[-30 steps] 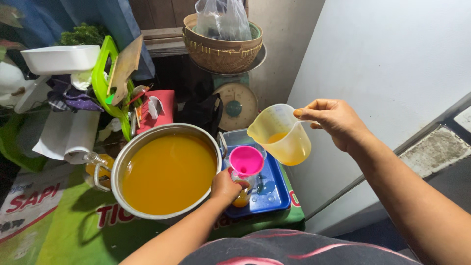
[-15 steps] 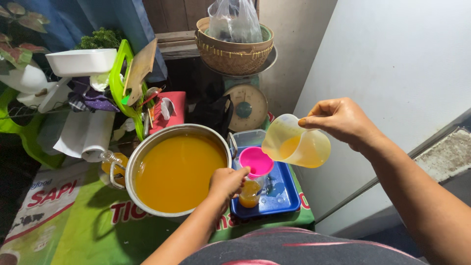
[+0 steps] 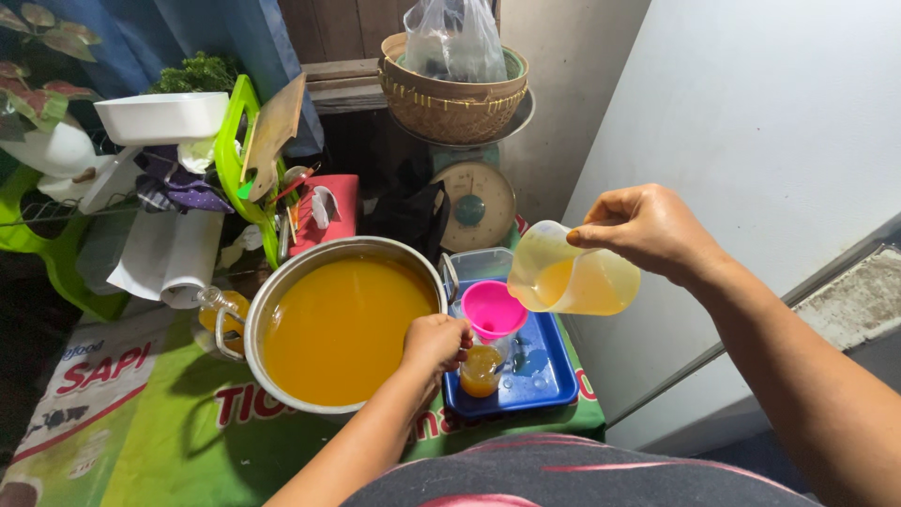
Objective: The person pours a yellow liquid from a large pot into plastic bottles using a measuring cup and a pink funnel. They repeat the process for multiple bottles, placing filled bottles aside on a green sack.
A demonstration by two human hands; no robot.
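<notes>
Head view: a small bottle (image 3: 481, 368) of orange liquid, on the blue tray (image 3: 549, 376) at lower centre, is largely hidden by the pink funnel (image 3: 495, 309) and appears grasped by the left hand (image 3: 435, 344). A tilted plastic jug (image 3: 571, 273) is gripped by the right hand (image 3: 648, 229), just right of the funnel. The steel pot (image 3: 340, 323) is touched by the left wrist.

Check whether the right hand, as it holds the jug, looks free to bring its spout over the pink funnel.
Probably yes. The right hand holds the clear jug tilted just right of the pink funnel, with only open air between. The left hand grips the bottle below the funnel's rim, leaving its mouth uncovered.
</notes>
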